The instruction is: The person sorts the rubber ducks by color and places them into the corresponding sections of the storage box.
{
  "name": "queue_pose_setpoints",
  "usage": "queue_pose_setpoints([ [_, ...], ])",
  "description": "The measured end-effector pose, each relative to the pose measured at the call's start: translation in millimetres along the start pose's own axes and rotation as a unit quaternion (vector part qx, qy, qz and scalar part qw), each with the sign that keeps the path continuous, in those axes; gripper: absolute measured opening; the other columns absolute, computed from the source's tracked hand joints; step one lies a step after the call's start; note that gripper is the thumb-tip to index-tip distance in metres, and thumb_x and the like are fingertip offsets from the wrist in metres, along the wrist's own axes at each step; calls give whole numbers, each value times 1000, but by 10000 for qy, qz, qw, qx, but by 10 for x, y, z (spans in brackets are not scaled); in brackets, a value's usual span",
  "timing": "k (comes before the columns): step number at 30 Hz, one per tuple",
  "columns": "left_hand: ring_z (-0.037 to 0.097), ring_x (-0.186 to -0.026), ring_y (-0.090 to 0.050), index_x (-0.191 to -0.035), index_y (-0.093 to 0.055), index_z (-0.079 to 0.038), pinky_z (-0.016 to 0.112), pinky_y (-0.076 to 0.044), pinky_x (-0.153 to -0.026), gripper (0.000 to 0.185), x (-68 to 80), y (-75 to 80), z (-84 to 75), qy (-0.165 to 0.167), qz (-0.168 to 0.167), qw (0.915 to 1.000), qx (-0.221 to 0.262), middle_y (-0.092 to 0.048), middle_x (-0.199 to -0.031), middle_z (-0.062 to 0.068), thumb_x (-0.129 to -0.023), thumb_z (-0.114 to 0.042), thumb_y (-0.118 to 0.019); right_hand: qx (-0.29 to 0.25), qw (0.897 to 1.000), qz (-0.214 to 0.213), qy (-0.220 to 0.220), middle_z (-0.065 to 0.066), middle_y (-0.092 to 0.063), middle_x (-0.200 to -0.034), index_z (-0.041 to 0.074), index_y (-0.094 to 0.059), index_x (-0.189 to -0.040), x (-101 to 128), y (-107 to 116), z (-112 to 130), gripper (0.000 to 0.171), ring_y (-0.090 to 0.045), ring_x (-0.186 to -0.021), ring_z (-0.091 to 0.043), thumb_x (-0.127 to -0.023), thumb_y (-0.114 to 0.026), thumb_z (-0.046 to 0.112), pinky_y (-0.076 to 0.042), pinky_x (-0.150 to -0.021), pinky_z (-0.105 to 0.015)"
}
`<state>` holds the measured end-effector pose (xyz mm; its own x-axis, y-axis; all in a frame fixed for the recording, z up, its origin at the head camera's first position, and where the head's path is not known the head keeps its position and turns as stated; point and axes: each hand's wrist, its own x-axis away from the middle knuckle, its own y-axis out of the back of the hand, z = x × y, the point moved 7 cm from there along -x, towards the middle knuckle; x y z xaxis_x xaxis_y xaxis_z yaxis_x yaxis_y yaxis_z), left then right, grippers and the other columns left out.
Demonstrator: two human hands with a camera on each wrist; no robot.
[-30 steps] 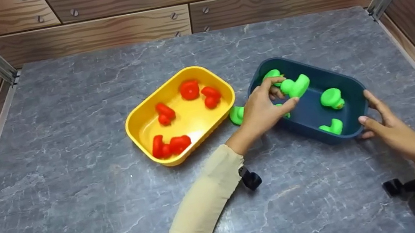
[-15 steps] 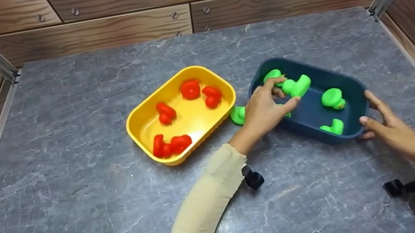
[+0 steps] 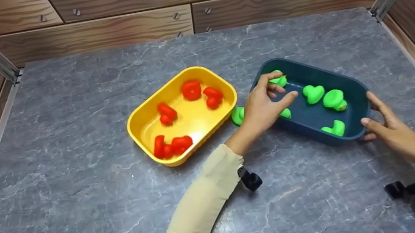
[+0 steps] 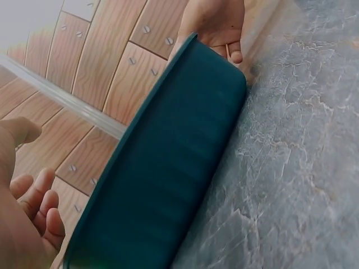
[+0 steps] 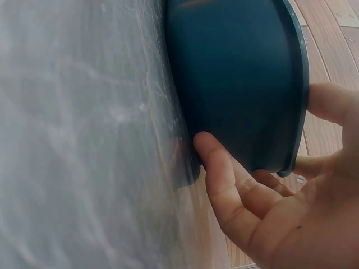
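Note:
My left hand (image 3: 262,102) is over the left part of a dark blue bin (image 3: 298,124), thumb and fingers spread apart with nothing between them. Several green rubber ducks lie in this bin; one duck (image 3: 313,94) rests near its middle, beside another duck (image 3: 333,99). Part of the bin's left end is hidden under the left hand. At the bin's right end, my right hand (image 3: 391,129) holds the rim and wall; the right wrist view shows its fingers (image 5: 224,182) against the outer wall. One more green duck (image 3: 238,115) lies outside, on the table between the bins.
A yellow bin (image 3: 139,139) stands left of the blue one, with several red rubber ducks (image 3: 191,90) inside. Both stand on a grey marbled table (image 3: 77,199). Wood-patterned panels (image 3: 91,36) wall in the back and sides.
The left hand has let go of a green duck, which now lies on the blue bin's floor. Its thumb and fingers have parted. The right hand has stayed at the bin's end.

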<state>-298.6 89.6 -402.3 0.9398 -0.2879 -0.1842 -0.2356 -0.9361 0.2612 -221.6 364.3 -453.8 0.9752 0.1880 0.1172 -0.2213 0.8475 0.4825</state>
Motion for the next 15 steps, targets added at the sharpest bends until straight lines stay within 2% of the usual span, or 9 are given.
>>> queue_pose_setpoints([
  [5,26,-100,-58,-131,-51,-14,26,-48,-88,50,65,67,-73,-191,100,9997,-143,-64,-100,3,-87,-30,-71,-128,9999,-42,57,-31,-6,-143,22,10,-155,0,-12,-1,72,-56,-86,7,-104,-41,20,-51,-72,-12],
  [9,23,-98,-58,-130,-52,-15,24,-48,-88,50,109,147,-74,-209,48,9996,-187,-63,-100,2,-87,-30,-72,-163,9999,-25,39,-31,-5,-144,20,10,-155,-1,-7,0,72,-56,-86,7,-104,-41,19,-52,-71,-13],
  [15,27,-98,-56,-130,-51,-11,35,-49,-91,51,179,269,-78,-286,8,9995,103,-62,-100,6,-86,-25,-73,-209,9998,-28,7,-31,-4,-144,22,10,-155,-5,-8,-10,73,-57,-86,7,-104,-41,20,-52,-72,-13],
])
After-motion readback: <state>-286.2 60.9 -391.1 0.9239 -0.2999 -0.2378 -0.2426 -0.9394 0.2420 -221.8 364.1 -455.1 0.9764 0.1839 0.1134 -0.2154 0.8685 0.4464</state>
